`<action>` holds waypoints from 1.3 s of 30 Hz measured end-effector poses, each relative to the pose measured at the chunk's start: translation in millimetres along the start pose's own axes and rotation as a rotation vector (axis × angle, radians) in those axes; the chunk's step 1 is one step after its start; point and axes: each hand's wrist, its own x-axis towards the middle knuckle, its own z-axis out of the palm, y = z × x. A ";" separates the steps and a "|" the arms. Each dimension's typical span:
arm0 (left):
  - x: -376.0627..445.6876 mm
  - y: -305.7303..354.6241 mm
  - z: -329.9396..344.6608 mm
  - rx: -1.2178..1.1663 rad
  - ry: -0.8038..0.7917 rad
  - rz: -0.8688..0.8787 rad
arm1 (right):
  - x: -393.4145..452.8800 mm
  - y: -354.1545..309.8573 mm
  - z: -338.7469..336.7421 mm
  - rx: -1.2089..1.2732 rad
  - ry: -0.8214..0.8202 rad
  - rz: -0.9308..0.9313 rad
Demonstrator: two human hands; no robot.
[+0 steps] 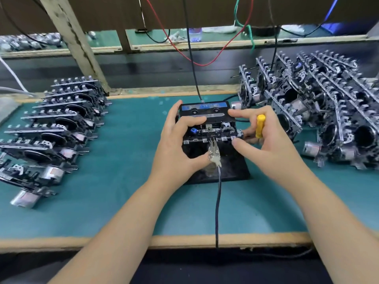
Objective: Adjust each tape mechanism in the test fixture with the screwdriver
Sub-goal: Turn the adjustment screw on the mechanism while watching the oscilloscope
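A tape mechanism (213, 132) with a black cassette (205, 109) in it sits on the black test fixture (235, 171) at the middle of the bench. My left hand (178, 144) grips the mechanism's left side, thumb near a metal clip (213, 155) on a dark cable. My right hand (266, 138) holds the yellow-handled screwdriver (260, 126) tucked in its curled fingers, while its forefinger rests on the cassette's right corner and its thumb presses the mechanism's front right edge. The screwdriver's tip is hidden.
Rows of tape mechanisms (57, 130) lie on the green mat (123, 191) at left; a dense pile of mechanisms (320, 111) fills the right. Red, green and black wires (190, 58) hang from above. The clip's cable (217, 201) runs off the front edge.
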 end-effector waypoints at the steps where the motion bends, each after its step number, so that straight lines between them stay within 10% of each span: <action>1: 0.0 0.2 0.1 0.001 -0.001 -0.002 | 0.1 -0.7 0.2 0.005 0.004 -0.003; 39: -0.9 0.1 -0.7 0.000 -0.012 -0.010 | -3.0 -13.5 8.0 -0.065 0.103 0.000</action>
